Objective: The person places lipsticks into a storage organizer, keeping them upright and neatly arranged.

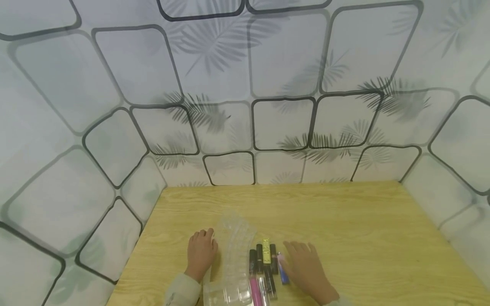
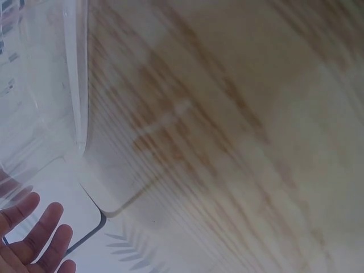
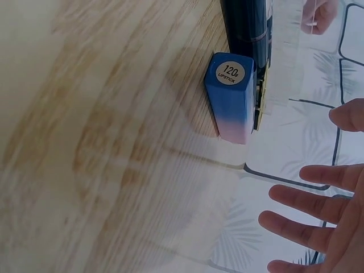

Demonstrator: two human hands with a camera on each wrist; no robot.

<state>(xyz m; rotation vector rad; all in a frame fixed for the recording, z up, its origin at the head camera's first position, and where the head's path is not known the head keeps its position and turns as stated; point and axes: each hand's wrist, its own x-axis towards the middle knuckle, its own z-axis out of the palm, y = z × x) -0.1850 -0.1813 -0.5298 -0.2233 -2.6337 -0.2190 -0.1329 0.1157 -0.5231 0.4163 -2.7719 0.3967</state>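
Observation:
My left hand (image 1: 201, 253) is beside the left edge of a clear plastic organizer (image 1: 235, 263), its fingers relaxed. In the left wrist view, fingers (image 2: 42, 239) show just below the organizer's wall (image 2: 75, 79). With fingers spread, my right hand (image 1: 306, 267) is just right of a blue and pink box (image 1: 283, 272) and holds nothing. The right wrist view shows this box (image 3: 232, 96), its end marked 120 lipstick, apart from the fingers (image 3: 296, 227). Left of it lie several dark tubes (image 1: 269, 280), a yellow case (image 1: 266, 251), a pink tube (image 1: 255, 292) and a silver tube (image 1: 263, 289).
All of this lies on a wood-grain table (image 1: 363, 238) near its front side. Patterned white walls (image 1: 283, 123) with dark outlines and leaf prints enclose the table at the back and both sides.

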